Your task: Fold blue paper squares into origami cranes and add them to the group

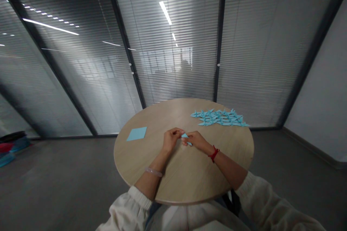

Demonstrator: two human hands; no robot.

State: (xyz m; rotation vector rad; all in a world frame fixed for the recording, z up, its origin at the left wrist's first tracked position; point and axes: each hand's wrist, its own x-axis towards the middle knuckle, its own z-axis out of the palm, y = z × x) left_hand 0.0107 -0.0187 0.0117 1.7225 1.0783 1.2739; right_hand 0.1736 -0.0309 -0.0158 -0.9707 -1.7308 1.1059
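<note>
a round, light wood-grained tabletop point(189, 180) bears a flat, four-sided sheet of pale blue paper point(137, 134) towards its left edge and, near its far right edge, a broad cluster of small, pointed, folded blue paper pieces point(219, 118) set close together in uneven rows.

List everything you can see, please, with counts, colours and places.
round table: 1, light wood, centre
folded paper: 1, light blue, over table
paper figures: many, light blue, table's far right
flat sheet: 1 visible, light blue, table's left
blinds: several, grey, behind table
frame bars: several, dark, among blinds
light streaks: several, white, across blinds
wall: 1, pale, right
floor: 1, grey, below
unclear items: several, mixed colours, floor left
bracelets: 2, pale left, red right
sleeves: 2, off-white, picture bottom
left hand: 1, bare, at folded paper
right hand: 1, bare, holding folded paper
</note>
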